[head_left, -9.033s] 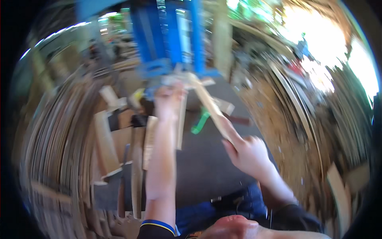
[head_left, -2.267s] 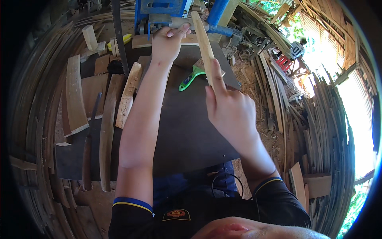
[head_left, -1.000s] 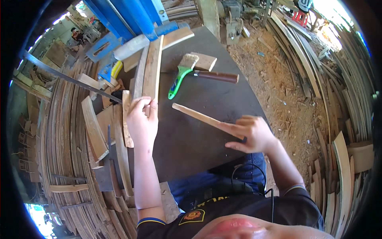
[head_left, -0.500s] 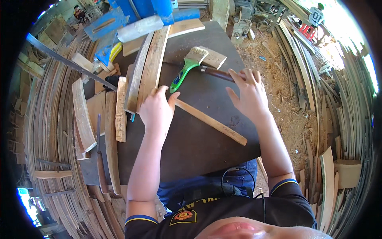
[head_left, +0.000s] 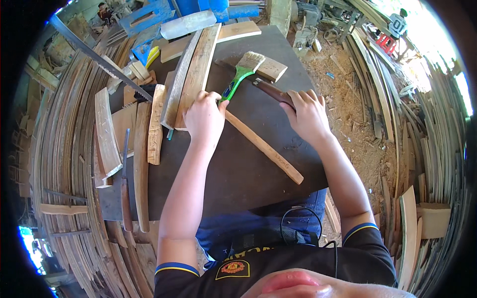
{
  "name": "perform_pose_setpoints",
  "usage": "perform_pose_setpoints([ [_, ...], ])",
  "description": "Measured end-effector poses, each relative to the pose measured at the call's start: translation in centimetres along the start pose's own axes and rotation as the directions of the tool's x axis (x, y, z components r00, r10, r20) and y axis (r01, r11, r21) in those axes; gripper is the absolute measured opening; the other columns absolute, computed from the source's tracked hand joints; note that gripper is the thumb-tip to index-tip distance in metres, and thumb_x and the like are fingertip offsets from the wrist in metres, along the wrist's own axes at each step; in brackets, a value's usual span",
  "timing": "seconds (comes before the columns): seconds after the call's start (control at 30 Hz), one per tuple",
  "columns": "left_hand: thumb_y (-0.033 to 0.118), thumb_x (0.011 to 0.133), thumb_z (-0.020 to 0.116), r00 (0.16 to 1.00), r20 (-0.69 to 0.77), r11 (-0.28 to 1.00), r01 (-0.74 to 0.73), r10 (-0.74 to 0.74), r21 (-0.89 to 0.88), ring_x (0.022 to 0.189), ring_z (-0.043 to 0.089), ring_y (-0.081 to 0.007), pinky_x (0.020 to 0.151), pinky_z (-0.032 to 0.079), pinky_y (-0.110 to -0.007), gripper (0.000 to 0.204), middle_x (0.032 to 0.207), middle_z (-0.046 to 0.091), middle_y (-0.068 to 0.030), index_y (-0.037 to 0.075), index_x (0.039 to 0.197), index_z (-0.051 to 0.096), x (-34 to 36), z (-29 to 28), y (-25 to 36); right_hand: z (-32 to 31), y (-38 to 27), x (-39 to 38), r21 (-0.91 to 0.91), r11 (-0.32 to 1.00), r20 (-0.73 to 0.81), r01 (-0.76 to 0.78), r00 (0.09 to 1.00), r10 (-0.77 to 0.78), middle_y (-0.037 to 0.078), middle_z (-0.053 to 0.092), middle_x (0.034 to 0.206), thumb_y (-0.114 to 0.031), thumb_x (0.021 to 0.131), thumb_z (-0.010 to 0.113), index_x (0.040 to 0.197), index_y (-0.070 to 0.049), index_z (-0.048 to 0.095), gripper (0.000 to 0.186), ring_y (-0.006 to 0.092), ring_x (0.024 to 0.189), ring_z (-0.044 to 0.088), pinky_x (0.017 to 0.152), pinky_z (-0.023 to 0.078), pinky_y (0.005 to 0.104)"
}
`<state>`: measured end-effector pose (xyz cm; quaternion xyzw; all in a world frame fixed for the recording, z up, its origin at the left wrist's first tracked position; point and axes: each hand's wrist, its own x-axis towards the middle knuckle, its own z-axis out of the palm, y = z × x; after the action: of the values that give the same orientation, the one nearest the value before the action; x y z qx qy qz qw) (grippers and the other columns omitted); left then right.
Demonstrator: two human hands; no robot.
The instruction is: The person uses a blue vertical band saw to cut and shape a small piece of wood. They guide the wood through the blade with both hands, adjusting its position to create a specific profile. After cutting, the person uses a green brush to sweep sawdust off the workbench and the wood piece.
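A green-handled paintbrush with pale bristles lies slanted across the dark tabletop. My left hand is closed at its lower end, thumb and forefinger around the handle tip. My right hand is closed over the dark brown wooden handle of a tool. A thin dark part of that tool seems to run under the brush, so its kind is unclear. Behind the bristles rests a small wood block. From beside my left hand a slim wooden stick slants toward the near right.
Long planks lie left of my left hand. Further left are curved wood pieces, a slim wooden-handled tool and a saw blade. A blue machine stands beyond. Stacked strips flank the table; a person is far right.
My left hand has moved up to the brush handle and closed on its tip. My right hand's fingers have closed around the brown handle. The view has shifted slightly.
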<state>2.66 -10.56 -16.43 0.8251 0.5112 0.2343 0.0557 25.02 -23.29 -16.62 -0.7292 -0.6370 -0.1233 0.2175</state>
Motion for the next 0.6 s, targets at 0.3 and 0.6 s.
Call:
perform_pose_setpoints([
  [0.3,0.028,0.083,0.076,0.995,-0.069,0.996,-0.079,0.076,-0.037,0.085,0.069,-0.03,0.08,0.049,-0.042,0.027,0.092,0.073,-0.0075,0.01,0.103,0.072,0.8,0.6,-1.9,-0.6,0.5,0.0,0.014,0.997,-0.183,0.07,0.981,-0.066,0.012,0.063,0.093,-0.025,0.088,0.068,0.112,-0.005,0.062,0.032,0.0323,0.093,0.058,0.083,0.048,0.0441],
  [0.6,0.025,0.081,0.078,0.98,-0.186,0.962,-0.113,0.067,-0.249,0.088,0.07,-0.0334,0.077,0.053,-0.041,0.035,0.092,0.072,-0.0151,0.004,0.107,0.07,1.1,1.0,-3.2,-1.5,0.8,0.3,0.06,0.996,-0.341,0.072,0.939,-0.047,0.013,0.062,0.091,-0.022,0.088,0.068,0.113,-0.005,0.063,0.031,0.0346,0.087,0.058,0.078,0.048,0.0445],
])
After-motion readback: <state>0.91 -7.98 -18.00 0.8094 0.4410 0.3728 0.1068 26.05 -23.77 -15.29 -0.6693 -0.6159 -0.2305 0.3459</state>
